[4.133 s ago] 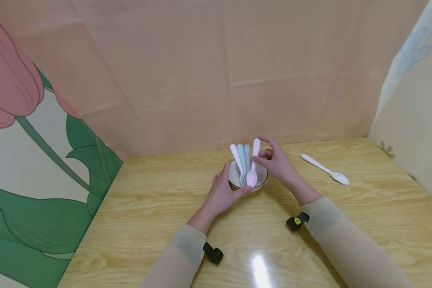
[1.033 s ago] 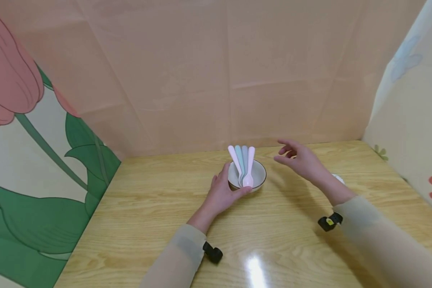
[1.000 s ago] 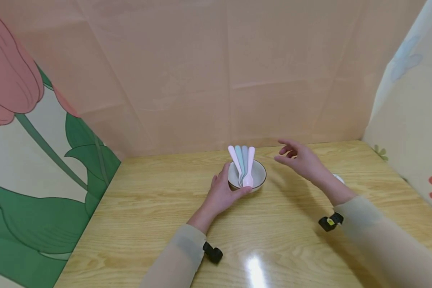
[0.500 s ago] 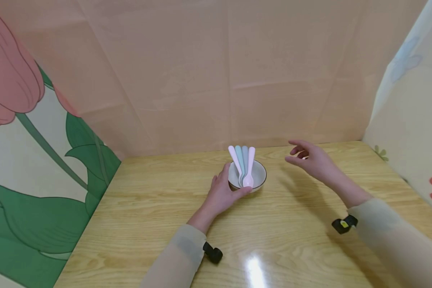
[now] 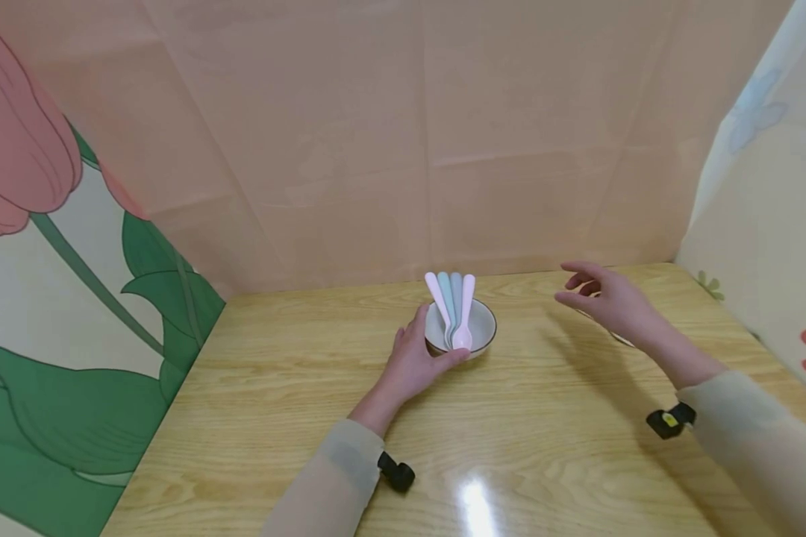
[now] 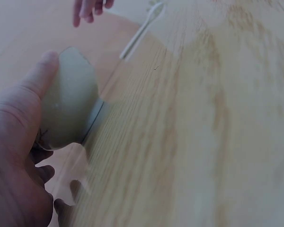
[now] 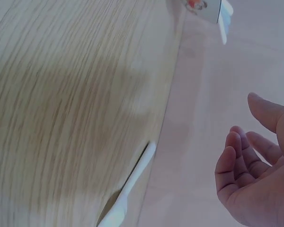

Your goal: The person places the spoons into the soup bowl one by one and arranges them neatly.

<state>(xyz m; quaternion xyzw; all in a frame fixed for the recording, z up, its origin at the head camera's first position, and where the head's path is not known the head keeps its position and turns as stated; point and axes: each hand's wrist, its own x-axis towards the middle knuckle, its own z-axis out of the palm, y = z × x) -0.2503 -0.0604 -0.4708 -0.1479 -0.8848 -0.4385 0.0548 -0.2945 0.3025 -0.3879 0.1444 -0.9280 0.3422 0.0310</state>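
Note:
My left hand grips the near left side of a small white bowl, its thumb lying at the front rim. Inside lean several plastic spoons with handles up: a pink spoon at left, then a teal spoon, a grey-blue spoon and another pink spoon. Holding nothing, my right hand hovers right of the bowl with loosely bent fingers. Beneath it a white spoon lies on the table, mostly covered by that hand in the head view but plain in both wrist views.
The wooden table meets a pinkish-beige cloth backdrop just behind the bowl. A panel printed with tulips borders the left side, and a pale flowered panel the right.
The right pink spoon, pinched by my right hand 4.1 seconds ago, now rests in the bowl, released. My right hand has moved rightward over the white spoon. My left hand stays put.

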